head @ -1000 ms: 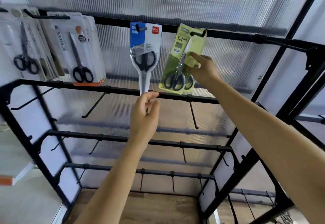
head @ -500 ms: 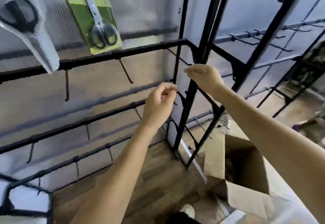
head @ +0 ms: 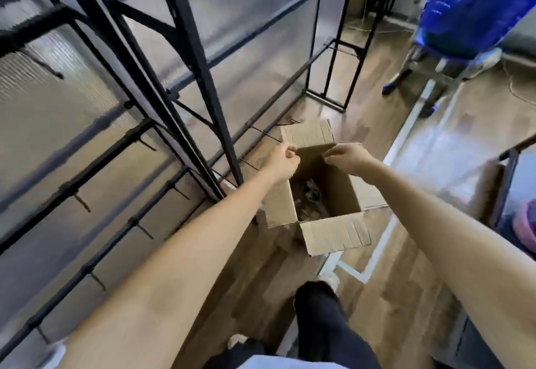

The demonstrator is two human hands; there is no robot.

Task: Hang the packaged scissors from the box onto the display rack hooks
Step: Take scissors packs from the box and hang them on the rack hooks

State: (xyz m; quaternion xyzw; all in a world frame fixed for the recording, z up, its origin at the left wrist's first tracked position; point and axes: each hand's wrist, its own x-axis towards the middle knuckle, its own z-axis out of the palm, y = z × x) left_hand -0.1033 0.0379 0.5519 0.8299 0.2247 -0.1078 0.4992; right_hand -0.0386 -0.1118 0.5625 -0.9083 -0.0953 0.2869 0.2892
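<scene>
Hands empty above box: left hand (head: 282, 163) curled closed, right hand (head: 346, 157) relaxed, fingers drooping. Packaged scissors (head: 310, 193) lie dim and blurred at bottom of open box (head: 336, 238) beside rack (head: 203, 78). Probably light, stiff card, slick blister; pinch card's top edge.

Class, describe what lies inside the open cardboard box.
Dark, jumbled items lie at the bottom of the cardboard box, too blurred to identify. Its walls hide the rest of the bottom.

Black trousers (head: 327, 328), pale shoes (head: 329, 279)
</scene>
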